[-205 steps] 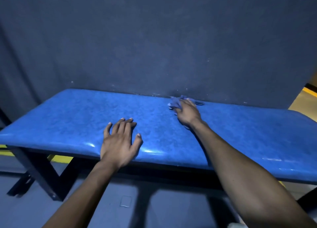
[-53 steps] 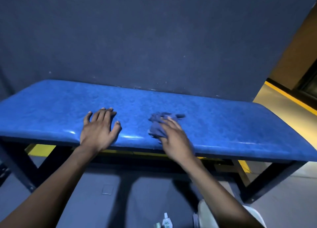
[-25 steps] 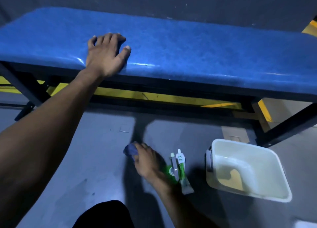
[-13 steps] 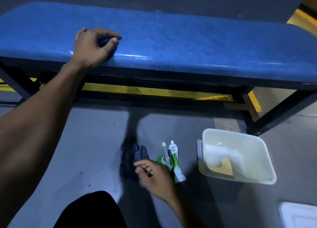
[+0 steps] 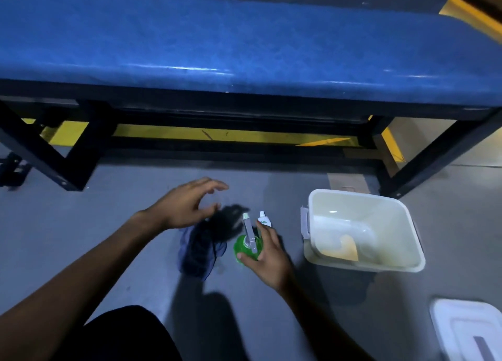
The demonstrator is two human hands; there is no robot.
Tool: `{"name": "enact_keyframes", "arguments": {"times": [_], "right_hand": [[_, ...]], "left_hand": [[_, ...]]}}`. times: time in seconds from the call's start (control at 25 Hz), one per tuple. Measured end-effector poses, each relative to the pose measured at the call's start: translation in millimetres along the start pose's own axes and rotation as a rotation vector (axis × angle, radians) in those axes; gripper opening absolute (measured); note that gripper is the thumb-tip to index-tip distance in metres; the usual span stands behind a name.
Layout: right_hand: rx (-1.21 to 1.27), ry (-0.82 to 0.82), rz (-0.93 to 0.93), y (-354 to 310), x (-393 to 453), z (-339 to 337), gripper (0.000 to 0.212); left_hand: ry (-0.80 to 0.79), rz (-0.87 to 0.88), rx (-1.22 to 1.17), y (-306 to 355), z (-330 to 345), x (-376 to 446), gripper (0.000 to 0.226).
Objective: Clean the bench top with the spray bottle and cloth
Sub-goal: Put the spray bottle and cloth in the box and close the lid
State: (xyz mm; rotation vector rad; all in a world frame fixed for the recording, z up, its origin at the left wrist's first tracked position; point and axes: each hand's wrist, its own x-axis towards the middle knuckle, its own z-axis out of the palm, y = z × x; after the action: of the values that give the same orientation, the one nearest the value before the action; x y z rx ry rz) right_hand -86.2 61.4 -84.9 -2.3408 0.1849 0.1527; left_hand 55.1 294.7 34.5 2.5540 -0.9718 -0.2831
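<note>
Right grip (image 5: pixel 267 254) curled round upright spray bottle (image 5: pixel 247 248), nozzle toward bench | left grip (image 5: pixel 187 204) slack over cloth (image 5: pixel 202 248)

The white lid (image 5: pixel 470 330) is cut off at the picture's lower right corner.

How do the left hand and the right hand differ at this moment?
The left hand hovers open above the dark cloth, holding nothing; the right hand grips the green spray bottle. The left fingers are spread, the right fingers curled. Both are low, near the floor.
</note>
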Motion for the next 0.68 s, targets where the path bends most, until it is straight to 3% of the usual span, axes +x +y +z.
{"name": "enact_keyframes", "arguments": {"times": [0.12,0.24,0.48,0.6,0.68], "right_hand": [[0.024,-0.097,-0.023,-10,17,3,0.063],[-0.039,-0.016,-0.015,-16,18,4,0.034],[0.054,-0.058,-0.151,-52,-1,-40,0.035],[0.243,-0.125,-0.186,-68,1,-102,0.037],[0.37,-0.044,-0.172,-69,9,-154,0.029]], "left_hand": [[-0.147,-0.015,-0.036,-10,25,-4,0.048],[-0.197,-0.031,-0.073,-16,37,-7,0.044],[-0.238,-0.043,-0.079,-16,39,-3,0.037],[-0.263,-0.048,-0.087,-14,36,-2,0.033],[-0.283,-0.057,-0.079,-14,35,-3,0.03]]}}
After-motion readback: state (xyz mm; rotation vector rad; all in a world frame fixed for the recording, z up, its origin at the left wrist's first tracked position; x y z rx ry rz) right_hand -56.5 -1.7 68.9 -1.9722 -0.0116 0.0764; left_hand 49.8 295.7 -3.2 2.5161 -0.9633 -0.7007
